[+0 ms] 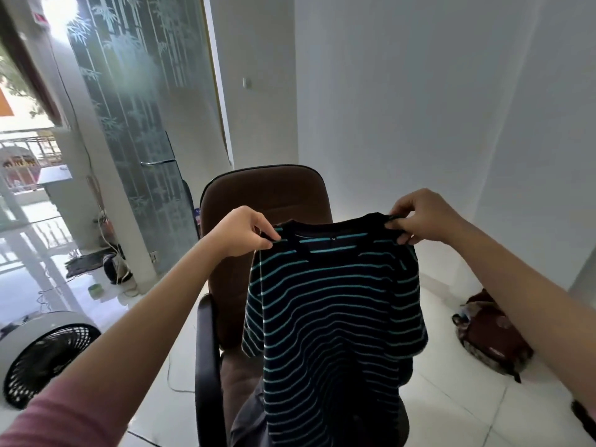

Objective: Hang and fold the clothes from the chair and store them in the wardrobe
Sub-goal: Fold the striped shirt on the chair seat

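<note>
Both arms reach forward, left hand (243, 232) and right hand (419, 217) each pinching a shoulder of the black teal-striped T-shirt (335, 311), held up before the brown padded office chair (274, 191)

The shirt (335, 304) is soft knit cloth, dark with thin teal and white stripes, matt; the chair (267, 195) back looks like brown leather or vinyl with a dull sheen, its armrest (206, 366) smooth black plastic; the floor (451, 398) is glossy white tile, mirroring light; the door (135, 124) is frosted glass etched with bamboo; the fan (42, 359) has a white plastic shell and black grille; the walls (419, 108) are matt white.
</note>
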Demonstrator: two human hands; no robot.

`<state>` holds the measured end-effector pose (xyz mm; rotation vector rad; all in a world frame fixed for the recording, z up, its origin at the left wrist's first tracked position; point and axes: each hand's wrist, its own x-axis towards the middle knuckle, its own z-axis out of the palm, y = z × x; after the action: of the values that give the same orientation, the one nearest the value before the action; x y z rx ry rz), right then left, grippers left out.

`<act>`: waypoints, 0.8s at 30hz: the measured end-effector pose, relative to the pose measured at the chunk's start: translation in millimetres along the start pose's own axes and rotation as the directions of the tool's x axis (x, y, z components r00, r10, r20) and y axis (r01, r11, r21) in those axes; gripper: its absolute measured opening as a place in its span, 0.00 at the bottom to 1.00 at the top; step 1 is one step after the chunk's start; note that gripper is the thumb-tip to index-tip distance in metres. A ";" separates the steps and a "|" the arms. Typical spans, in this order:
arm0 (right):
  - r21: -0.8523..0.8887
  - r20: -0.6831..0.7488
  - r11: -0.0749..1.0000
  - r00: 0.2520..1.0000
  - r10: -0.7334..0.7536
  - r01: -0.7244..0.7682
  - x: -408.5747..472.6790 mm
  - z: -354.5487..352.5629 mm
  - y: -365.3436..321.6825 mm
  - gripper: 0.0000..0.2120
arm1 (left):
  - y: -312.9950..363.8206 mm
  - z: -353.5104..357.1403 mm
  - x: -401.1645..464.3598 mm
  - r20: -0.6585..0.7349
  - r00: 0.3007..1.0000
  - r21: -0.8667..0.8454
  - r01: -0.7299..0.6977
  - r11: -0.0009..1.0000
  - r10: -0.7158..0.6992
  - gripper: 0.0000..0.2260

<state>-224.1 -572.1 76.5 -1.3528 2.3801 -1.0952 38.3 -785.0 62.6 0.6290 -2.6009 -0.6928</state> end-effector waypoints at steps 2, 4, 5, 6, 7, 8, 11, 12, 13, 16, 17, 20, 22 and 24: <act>-0.047 0.024 0.999 1.000 -0.004 0.005 0.7 -2.8 -3.7 0.04 | 6.7 -1.5 8.6 -0.040 0.998 0.082 0.041 0.996 -0.038 0.08; -0.077 0.042 0.997 0.999 -0.007 0.011 1.2 -3.0 -5.9 0.05 | 10.8 1.1 13.8 -0.069 0.995 0.069 0.077 0.995 -0.072 0.09; -0.088 0.045 0.996 0.999 -0.008 0.012 1.6 -2.7 -6.4 0.06 | 11.6 3.6 15.4 -0.085 0.993 0.054 0.089 0.995 -0.084 0.10; -0.098 0.041 0.995 0.999 -0.011 0.015 2.1 -2.3 -6.3 0.06 | 12.0 6.2 16.3 -0.111 0.990 0.042 0.094 0.995 -0.089 0.11; -0.106 0.031 0.994 0.999 -0.018 0.021 2.6 -2.0 -6.0 0.05 | 11.9 9.1 16.8 -0.144 0.986 0.023 0.092 0.995 -0.088 0.11; -0.107 0.018 0.994 0.999 -0.026 0.028 3.4 -1.5 -5.7 0.05 | 11.4 12.0 17.1 -0.178 0.981 -0.008 0.079 0.997 -0.079 0.10; -0.111 -0.013 0.991 0.997 -0.073 0.071 5.2 -1.7 -4.9 0.05 | 11.1 18.1 16.8 -0.251 0.967 -0.062 0.033 0.998 -0.048 0.05; -0.137 -0.016 0.986 0.995 -0.103 0.100 5.6 -2.6 -4.9 0.04 | 12.2 19.1 16.3 -0.263 0.964 -0.071 0.029 0.997 -0.046 0.05; -0.179 -0.014 0.975 0.990 -0.137 0.132 5.8 -4.2 -4.4 0.04 | 13.4 19.6 15.7 -0.271 0.961 -0.074 0.028 0.997 -0.048 0.06; -0.242 -0.011 0.954 0.983 -0.186 0.178 6.4 -9.5 -1.7 0.02 | 19.5 19.4 13.7 -0.280 0.960 -0.049 0.016 0.999 -0.029 0.07; -0.219 -0.009 0.959 0.983 -0.186 0.179 6.8 -10.9 -0.7 0.02 | 21.0 18.8 12.8 -0.281 0.959 -0.040 0.018 0.999 -0.029 0.08; -0.137 0.005 0.974 0.984 -0.180 0.179 8.0 -13.7 0.9 0.02 | 23.5 16.0 12.0 -0.289 0.957 -0.003 0.039 0.999 -0.038 0.11; -0.080 0.009 0.981 0.984 -0.178 0.178 8.6 -16.4 2.5 0.04 | 26.1 14.2 11.5 -0.285 0.958 0.027 0.035 0.999 -0.026 0.11; -0.044 0.003 0.982 0.983 -0.184 0.184 9.8 -19.7 4.4 0.07 | 29.4 12.4 11.4 -0.275 0.961 0.058 0.021 0.998 -0.005 0.12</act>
<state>-242.2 -568.6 89.2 -1.6156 2.3304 -1.0933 13.8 -763.3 71.1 0.7068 -2.3685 -0.4928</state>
